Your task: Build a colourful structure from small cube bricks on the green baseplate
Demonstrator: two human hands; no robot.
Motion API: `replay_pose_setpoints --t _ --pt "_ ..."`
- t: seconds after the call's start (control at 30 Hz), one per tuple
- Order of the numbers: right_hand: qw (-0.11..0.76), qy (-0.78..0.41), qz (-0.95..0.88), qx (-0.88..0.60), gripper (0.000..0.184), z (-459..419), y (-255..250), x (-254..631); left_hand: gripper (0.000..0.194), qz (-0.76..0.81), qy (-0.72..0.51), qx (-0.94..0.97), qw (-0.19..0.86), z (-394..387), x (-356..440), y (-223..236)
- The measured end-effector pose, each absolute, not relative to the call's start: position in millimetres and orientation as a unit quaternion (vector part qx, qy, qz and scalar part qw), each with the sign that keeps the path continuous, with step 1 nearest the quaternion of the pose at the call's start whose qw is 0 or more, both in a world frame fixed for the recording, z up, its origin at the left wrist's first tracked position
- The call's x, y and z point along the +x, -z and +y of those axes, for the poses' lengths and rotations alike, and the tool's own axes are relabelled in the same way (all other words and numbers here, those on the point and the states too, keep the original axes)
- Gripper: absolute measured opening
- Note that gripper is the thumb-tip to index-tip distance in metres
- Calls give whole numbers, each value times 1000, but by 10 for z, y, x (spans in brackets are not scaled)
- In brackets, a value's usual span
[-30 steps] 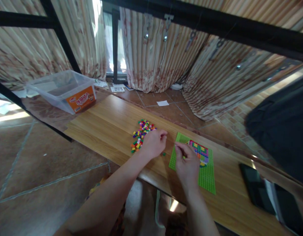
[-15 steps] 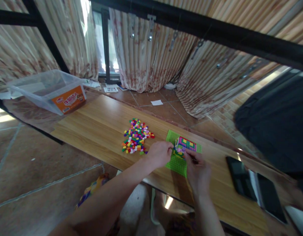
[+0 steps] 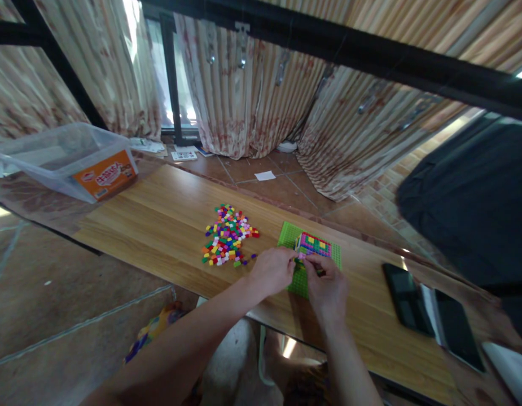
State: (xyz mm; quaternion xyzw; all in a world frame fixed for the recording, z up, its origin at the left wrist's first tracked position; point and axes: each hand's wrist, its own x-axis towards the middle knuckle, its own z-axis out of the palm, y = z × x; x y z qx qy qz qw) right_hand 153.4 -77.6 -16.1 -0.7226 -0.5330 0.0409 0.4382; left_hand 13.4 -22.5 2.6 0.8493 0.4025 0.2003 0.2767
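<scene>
A block build (image 3: 315, 243) of coloured building bricks, with pink, red, yellow and green on top, stands on a green studded baseplate (image 3: 300, 283). My left hand (image 3: 272, 272) is closed at the build's near left corner, its thumb and forefinger pinched; what they hold is too small to make out. From the right, my right hand (image 3: 329, 285) reaches over the plate with its fingertips pinched at a small pink building brick (image 3: 302, 256). The two sets of fingertips almost meet there and cover the build's near side. Left of my hands lies a loose pile of small coloured bricks (image 3: 229, 234).
These rest on a long wooden board (image 3: 159, 214). A clear plastic box (image 3: 61, 163) with an orange label stands at the far left. Toward the right edge lie two dark flat devices (image 3: 407, 299) (image 3: 457, 327). Curtains (image 3: 244, 101) and a black frame bar (image 3: 349, 51) are beyond.
The whole view has shifted a little, so the scene sits further left. My right hand has come closer to my left hand, and the fingertips now almost meet at the build's near side.
</scene>
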Motion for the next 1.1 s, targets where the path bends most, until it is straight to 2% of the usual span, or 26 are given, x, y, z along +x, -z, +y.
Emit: replay_pose_setpoints --t 0.5,1.1 --pt "362 80 -628 -684 25 -809 167 1500 29 396 -196 857 264 -229 135 -39" --pt "421 34 -604 -676 19 -781 212 1549 30 390 -212 857 263 -240 136 -8"
